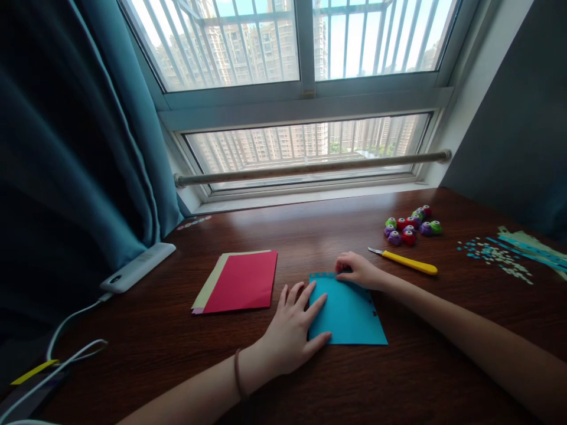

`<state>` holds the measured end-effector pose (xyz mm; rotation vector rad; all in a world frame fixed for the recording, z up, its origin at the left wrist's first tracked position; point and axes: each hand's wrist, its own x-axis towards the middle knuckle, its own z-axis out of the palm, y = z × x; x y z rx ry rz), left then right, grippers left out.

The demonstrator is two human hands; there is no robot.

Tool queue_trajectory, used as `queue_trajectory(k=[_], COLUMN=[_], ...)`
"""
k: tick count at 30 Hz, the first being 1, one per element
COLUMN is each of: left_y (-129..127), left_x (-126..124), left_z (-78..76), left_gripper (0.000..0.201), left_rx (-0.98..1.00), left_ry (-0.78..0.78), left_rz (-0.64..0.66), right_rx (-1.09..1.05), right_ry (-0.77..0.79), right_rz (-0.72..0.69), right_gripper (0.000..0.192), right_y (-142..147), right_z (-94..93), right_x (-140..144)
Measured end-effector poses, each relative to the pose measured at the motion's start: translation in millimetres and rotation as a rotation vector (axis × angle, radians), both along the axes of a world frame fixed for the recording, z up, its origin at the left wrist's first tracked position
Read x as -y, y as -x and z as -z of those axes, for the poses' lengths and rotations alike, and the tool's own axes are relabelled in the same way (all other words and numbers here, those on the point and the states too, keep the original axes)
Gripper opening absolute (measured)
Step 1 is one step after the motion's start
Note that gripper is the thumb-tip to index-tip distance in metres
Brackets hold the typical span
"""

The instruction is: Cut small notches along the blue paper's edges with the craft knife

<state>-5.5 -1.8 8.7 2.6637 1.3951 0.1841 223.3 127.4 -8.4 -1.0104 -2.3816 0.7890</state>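
A blue sheet of paper (349,313) with small punched holes along its top and right edges lies on the dark wooden table (398,378). My left hand (290,330) rests flat on the sheet's left edge, fingers spread. My right hand (358,270) touches the sheet's upper right corner with curled fingers; whether it pinches the paper is unclear.
A stack of red and pale sheets (239,281) lies to the left. A yellow-handled knife (405,261) and a cluster of small coloured punches (411,225) sit beyond my right hand. Paper scraps and strips (509,254) lie at the right. A white device (137,267) with cables sits at the left.
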Motion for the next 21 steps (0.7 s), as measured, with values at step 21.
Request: queue_trajectory(k=[21], left_y=[-0.4], left_x=[-6.1], left_z=[10.8], left_gripper=[0.075], left_rx=[0.575], left_ry=[0.030], left_rz=[-0.174], right_rx=[-0.693], right_ry=[0.560], right_rz=[0.279], right_gripper=[0.032], right_y=[1.9], right_z=[-4.6], right_x=[4.9])
